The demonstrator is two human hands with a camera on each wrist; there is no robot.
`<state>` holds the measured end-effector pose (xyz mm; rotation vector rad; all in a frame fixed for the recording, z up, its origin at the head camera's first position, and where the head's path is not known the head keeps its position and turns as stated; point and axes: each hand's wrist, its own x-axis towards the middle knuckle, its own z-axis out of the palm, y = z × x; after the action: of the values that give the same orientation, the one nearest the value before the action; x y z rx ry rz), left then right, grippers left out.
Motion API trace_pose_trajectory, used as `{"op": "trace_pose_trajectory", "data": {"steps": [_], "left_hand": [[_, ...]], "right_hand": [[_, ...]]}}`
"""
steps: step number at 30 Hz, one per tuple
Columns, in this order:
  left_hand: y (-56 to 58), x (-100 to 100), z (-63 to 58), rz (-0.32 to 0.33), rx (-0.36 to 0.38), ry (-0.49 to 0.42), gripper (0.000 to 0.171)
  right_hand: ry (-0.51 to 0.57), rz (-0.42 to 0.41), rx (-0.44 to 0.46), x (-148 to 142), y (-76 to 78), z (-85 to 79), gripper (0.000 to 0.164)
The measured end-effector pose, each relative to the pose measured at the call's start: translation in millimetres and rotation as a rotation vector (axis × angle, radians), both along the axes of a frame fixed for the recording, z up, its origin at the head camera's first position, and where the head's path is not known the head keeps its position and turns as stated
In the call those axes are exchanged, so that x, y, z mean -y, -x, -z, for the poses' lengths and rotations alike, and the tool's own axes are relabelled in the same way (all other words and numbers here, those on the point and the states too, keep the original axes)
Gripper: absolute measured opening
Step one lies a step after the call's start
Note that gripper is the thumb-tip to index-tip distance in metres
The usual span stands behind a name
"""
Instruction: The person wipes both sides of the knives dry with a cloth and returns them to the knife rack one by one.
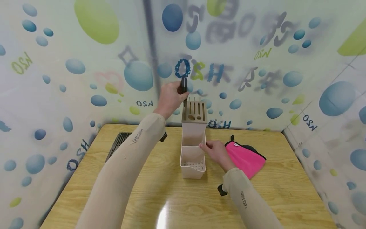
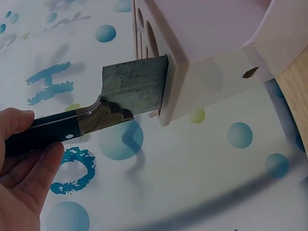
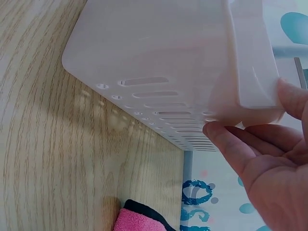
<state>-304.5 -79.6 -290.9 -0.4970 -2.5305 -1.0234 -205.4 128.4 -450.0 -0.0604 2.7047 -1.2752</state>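
Observation:
On the table stands a pale pink plastic knife holder (image 1: 193, 132) with a slotted brown top and two open compartments in front. Above its top, my left hand (image 1: 169, 97) grips the black handle of a cleaver (image 2: 134, 85). The broad blade runs part way into the leftmost slot, and a good part of it still shows outside in the left wrist view. My right hand (image 1: 218, 152) pinches the holder's right side wall at the rim, thumb on one face and fingers on the other. The slotted side of the holder fills much of the right wrist view.
A pink cloth (image 1: 246, 160) with black edging lies right of the holder, a dark round item (image 1: 249, 148) partly under it. At the left, a black ridged item (image 1: 121, 141) is partly hidden by my left arm. Patterned walls border the wooden table (image 1: 154, 197).

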Motion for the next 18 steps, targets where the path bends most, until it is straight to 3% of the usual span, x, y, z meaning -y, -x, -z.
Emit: {"op": "trace_pose_trajectory", "data": {"steps": [18], "left_hand": [[6.6,2.6,13.2,0.0,0.022,0.005,0.017]], "right_hand": [[0.007,-0.002,-0.012,1.8,-3.2,-2.0,0.042]]}}
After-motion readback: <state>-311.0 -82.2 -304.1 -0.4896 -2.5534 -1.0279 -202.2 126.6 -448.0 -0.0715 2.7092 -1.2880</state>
